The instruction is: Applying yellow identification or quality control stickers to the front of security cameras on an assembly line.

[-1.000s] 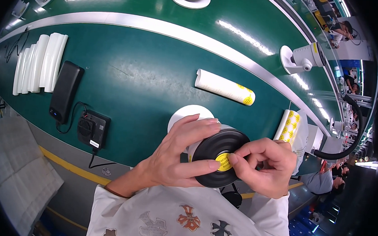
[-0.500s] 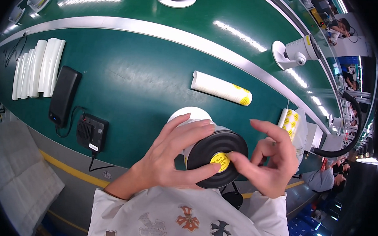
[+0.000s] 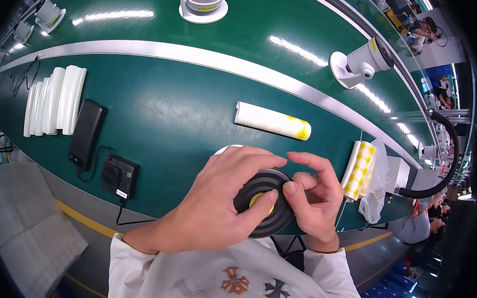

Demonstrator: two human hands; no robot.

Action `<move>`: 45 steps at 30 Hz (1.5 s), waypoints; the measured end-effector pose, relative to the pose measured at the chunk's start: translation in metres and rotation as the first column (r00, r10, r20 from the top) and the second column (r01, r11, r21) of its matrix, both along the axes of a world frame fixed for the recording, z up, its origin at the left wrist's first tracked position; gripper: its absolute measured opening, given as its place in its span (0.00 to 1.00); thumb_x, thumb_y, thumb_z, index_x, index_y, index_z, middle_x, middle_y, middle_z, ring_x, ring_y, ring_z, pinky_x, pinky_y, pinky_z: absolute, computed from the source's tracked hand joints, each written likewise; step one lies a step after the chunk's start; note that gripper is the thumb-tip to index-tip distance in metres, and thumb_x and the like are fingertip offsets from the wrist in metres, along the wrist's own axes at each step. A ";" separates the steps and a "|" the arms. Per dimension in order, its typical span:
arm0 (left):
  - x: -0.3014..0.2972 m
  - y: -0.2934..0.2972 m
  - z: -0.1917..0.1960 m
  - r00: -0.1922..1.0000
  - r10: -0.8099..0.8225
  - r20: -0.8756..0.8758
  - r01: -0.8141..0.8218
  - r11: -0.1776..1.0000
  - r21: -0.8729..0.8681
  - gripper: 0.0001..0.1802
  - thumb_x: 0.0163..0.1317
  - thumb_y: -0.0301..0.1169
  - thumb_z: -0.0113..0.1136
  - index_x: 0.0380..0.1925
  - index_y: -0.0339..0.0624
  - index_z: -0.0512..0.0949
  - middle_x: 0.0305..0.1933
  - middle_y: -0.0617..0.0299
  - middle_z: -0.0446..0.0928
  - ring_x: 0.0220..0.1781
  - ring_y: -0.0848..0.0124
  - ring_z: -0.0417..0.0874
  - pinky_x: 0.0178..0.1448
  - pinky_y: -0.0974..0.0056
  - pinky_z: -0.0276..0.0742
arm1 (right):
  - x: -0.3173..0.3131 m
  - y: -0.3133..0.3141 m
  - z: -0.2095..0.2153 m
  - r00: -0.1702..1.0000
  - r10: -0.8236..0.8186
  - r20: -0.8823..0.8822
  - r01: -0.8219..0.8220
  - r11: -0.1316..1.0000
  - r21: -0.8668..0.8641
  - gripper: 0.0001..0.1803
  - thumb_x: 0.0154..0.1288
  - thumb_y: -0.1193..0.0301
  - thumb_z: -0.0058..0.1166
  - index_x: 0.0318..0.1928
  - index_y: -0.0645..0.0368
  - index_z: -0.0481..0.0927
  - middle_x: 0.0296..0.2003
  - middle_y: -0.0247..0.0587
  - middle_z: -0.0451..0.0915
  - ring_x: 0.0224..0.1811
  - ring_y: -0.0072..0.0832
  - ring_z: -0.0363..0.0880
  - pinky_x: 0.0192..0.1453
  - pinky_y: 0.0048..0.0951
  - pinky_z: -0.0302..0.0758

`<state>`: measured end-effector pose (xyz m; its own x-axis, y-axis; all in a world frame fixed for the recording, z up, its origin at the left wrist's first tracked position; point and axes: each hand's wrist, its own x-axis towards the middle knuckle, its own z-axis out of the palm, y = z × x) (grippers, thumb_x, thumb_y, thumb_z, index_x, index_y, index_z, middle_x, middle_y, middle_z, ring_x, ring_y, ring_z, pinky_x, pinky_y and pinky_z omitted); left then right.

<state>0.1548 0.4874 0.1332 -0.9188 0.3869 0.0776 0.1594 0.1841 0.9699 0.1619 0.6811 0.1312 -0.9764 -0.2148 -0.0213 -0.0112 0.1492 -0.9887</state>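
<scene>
1. Left hand (image 3: 214,201) curled round the black disc (image 3: 282,205), thumb on its yellow sticker (image 3: 255,198).
2. Right hand (image 3: 318,199) was half open, gripping nothing, thumb by the disc.
3. The disc was near the green table's (image 3: 164,134) edge.

- A black, round end face with concentric ridges (image 3: 281,215), at the lower centre of the frame, held tilted and facing upward toward the view.
- A round yellow sticker (image 3: 255,197) at the middle of that face, partly covered, its left edge showing.
- A white, curved, plate-like rim (image 3: 226,149) just above and left; the rest is hidden.
</scene>
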 end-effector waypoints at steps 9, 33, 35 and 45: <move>0.001 -0.010 -0.015 0.978 -0.155 0.142 0.092 0.923 0.374 0.31 0.54 0.19 0.58 0.61 0.36 0.70 0.61 0.51 0.69 0.60 0.65 0.73 0.63 0.64 0.68 | 0.001 0.001 -0.002 0.999 0.006 0.045 -0.003 0.998 -0.056 0.20 0.63 0.81 0.57 0.55 0.70 0.70 0.15 0.22 0.64 0.19 0.07 0.59 0.25 0.12 0.55; 0.034 0.008 -0.081 0.783 -0.382 0.491 -0.316 0.436 0.843 0.67 0.44 0.61 0.68 0.74 0.54 0.35 0.71 0.46 0.56 0.72 0.54 0.59 0.73 0.49 0.57 | 0.004 -0.035 0.012 0.972 -0.012 0.234 0.218 0.416 -0.883 0.21 0.61 0.69 0.62 0.54 0.60 0.73 0.53 0.48 0.76 0.57 0.41 0.75 0.61 0.46 0.74; 0.032 0.008 -0.082 0.774 -0.385 0.503 -0.326 0.438 0.838 0.65 0.45 0.62 0.65 0.74 0.53 0.38 0.71 0.48 0.56 0.72 0.54 0.60 0.72 0.50 0.58 | 0.004 -0.036 0.012 0.985 -0.025 0.170 0.158 0.519 -0.840 0.23 0.63 0.65 0.57 0.56 0.57 0.70 0.52 0.52 0.76 0.56 0.44 0.75 0.60 0.49 0.73; 0.013 -0.014 -0.080 0.638 -0.554 0.535 -0.258 0.501 0.826 0.59 0.47 0.68 0.56 0.72 0.45 0.49 0.63 0.52 0.67 0.64 0.56 0.70 0.66 0.52 0.66 | -0.002 -0.011 0.021 0.972 0.203 0.116 -0.150 0.922 -0.358 0.28 0.71 0.51 0.42 0.64 0.54 0.63 0.41 0.69 0.77 0.43 0.53 0.78 0.50 0.49 0.76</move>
